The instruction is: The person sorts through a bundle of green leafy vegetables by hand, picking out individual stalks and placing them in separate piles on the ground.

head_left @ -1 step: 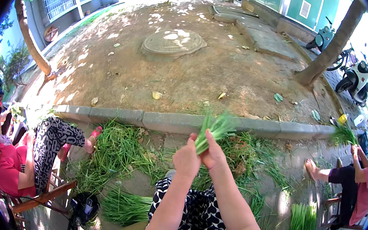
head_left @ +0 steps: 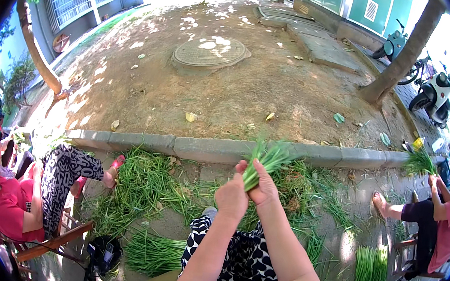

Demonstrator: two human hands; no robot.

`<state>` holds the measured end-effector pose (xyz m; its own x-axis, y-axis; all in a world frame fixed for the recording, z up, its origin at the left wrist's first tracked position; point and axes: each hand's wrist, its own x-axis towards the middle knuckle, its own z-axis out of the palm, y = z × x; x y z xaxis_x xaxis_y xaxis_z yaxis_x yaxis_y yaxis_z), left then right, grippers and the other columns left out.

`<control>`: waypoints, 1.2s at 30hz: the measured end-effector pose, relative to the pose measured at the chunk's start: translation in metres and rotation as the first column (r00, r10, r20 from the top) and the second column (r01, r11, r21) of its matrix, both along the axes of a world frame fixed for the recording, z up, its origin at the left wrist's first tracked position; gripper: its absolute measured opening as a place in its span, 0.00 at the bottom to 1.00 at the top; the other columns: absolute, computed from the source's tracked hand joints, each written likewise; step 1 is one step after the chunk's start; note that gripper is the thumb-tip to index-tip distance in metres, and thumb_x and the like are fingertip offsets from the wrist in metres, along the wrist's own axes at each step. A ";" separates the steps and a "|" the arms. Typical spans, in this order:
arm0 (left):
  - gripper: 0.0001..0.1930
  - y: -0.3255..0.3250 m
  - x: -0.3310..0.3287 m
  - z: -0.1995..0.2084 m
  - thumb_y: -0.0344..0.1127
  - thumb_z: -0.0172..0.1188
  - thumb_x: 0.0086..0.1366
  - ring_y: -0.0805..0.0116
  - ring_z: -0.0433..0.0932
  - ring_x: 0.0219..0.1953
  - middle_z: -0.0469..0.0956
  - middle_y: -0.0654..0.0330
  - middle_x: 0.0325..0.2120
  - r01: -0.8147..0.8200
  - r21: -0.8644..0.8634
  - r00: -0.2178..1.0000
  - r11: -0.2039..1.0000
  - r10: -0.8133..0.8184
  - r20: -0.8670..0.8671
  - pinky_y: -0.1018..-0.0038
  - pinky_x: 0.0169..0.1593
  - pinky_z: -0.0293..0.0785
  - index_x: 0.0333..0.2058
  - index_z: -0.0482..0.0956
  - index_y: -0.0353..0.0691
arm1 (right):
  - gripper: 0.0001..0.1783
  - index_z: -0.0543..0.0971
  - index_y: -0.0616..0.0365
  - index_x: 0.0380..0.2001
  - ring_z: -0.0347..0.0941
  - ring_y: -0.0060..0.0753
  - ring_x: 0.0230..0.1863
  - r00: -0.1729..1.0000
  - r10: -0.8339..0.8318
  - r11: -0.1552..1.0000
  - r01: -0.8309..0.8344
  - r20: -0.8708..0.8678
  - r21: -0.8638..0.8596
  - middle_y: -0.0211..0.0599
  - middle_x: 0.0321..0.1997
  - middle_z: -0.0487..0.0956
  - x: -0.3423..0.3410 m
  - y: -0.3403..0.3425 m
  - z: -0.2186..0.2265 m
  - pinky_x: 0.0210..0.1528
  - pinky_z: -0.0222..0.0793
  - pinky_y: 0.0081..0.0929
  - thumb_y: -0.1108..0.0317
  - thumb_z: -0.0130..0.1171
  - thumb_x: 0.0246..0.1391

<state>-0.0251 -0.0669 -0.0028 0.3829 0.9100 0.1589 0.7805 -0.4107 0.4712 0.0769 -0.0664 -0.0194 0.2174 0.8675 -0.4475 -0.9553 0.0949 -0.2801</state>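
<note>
Free to pass forward from bare left hand [head_left: 231, 197] and bare right hand [head_left: 263, 187], above the low grey stone kerb [head_left: 202, 149]. Closed between both by a bunch of slender green stalks [head_left: 268, 159]. Hindered low on the left by a loose heap of long green blades [head_left: 141, 184], below by black-and-white patterned trousers [head_left: 261, 262], far left by a brown wooden chair [head_left: 55, 242].

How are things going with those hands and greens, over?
Right grip: closed on green bunch. Left grip: curled alongside, hold hidden. Bunch: leaves fanned, blurred. Loose greens on ground, nothing blocking.
</note>
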 end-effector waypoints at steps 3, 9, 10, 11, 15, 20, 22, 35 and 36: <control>0.05 -0.026 0.017 0.003 0.32 0.52 0.56 0.52 0.79 0.25 0.78 0.52 0.22 0.143 0.066 0.985 0.988 -0.136 -0.107 0.60 0.29 0.74 0.31 0.70 0.40 | 0.06 0.73 0.59 0.28 0.75 0.34 0.30 0.983 -0.150 0.988 0.147 -0.103 -0.043 0.37 0.27 0.76 0.022 -0.028 -0.010 0.39 0.76 0.31 0.72 0.61 0.51; 0.11 -0.086 0.037 0.007 0.36 0.58 0.54 0.54 0.79 0.27 0.78 0.51 0.27 0.393 0.027 0.906 0.919 -0.382 -0.183 0.64 0.31 0.75 0.34 0.69 0.38 | 0.04 0.72 0.60 0.30 0.72 0.30 0.26 0.998 -0.060 0.998 0.060 0.015 -0.015 0.34 0.26 0.74 0.066 -0.107 -0.019 0.32 0.72 0.27 0.72 0.54 0.56; 0.15 -0.100 0.038 0.010 0.38 0.60 0.53 0.53 0.79 0.30 0.77 0.50 0.29 0.463 0.002 0.879 0.886 -0.460 -0.125 0.63 0.33 0.74 0.36 0.69 0.36 | 0.04 0.73 0.60 0.30 0.72 0.29 0.26 0.998 -0.046 0.999 0.047 0.031 -0.026 0.34 0.26 0.74 0.078 -0.123 -0.023 0.32 0.72 0.28 0.71 0.54 0.56; 0.20 -0.116 0.040 0.015 0.40 0.62 0.52 0.53 0.79 0.33 0.77 0.50 0.32 0.534 -0.023 0.843 0.845 -0.534 -0.060 0.63 0.35 0.74 0.39 0.69 0.35 | 0.04 0.73 0.60 0.31 0.72 0.29 0.26 0.997 -0.053 0.998 0.054 0.062 -0.020 0.34 0.26 0.74 0.092 -0.144 -0.020 0.33 0.72 0.29 0.71 0.54 0.56; 0.32 -0.166 0.046 0.000 0.38 0.66 0.50 0.57 0.76 0.38 0.75 0.50 0.37 0.708 -0.145 0.674 0.691 -0.600 0.432 0.68 0.42 0.73 0.53 0.65 0.35 | 0.05 0.74 0.60 0.31 0.71 0.25 0.23 0.927 -0.004 0.981 0.077 0.375 -0.181 0.31 0.25 0.75 0.153 -0.235 -0.015 0.29 0.72 0.30 0.72 0.58 0.53; 0.17 -0.170 0.042 -0.036 0.28 0.60 0.59 0.77 0.75 0.34 0.75 0.63 0.34 0.814 -0.580 0.581 0.037 -0.005 0.814 0.82 0.40 0.72 0.47 0.72 0.35 | 0.02 0.74 0.60 0.25 0.69 0.24 0.17 0.673 0.285 0.809 0.213 0.682 -0.548 0.32 0.18 0.73 0.205 -0.324 -0.070 0.19 0.67 0.26 0.76 0.57 0.48; 0.15 -0.164 0.047 -0.021 0.27 0.59 0.60 0.75 0.76 0.35 0.75 0.63 0.33 0.820 -0.570 0.572 -0.042 0.050 0.819 0.80 0.42 0.73 0.46 0.72 0.34 | 0.03 0.74 0.60 0.22 0.68 0.24 0.16 0.544 0.424 0.689 0.325 0.724 -0.648 0.32 0.17 0.72 0.216 -0.361 -0.112 0.17 0.65 0.24 0.78 0.56 0.46; 0.17 -0.166 0.061 -0.025 0.29 0.60 0.60 0.80 0.74 0.35 0.75 0.64 0.34 0.744 -0.668 0.666 -0.011 -0.066 0.743 0.84 0.40 0.71 0.48 0.72 0.34 | 0.17 0.78 0.61 0.34 0.76 0.50 0.42 0.338 0.854 0.181 0.520 0.395 -0.835 0.53 0.36 0.79 0.128 -0.499 -0.286 0.45 0.71 0.41 0.65 0.61 0.38; 0.17 -0.167 0.063 -0.022 0.29 0.60 0.60 0.80 0.74 0.35 0.75 0.64 0.34 0.741 -0.672 0.669 -0.007 -0.074 0.739 0.84 0.40 0.71 0.48 0.72 0.34 | 0.16 0.78 0.61 0.33 0.77 0.49 0.40 0.327 0.840 0.208 0.544 0.434 -0.813 0.52 0.34 0.79 0.128 -0.496 -0.286 0.43 0.72 0.41 0.66 0.61 0.38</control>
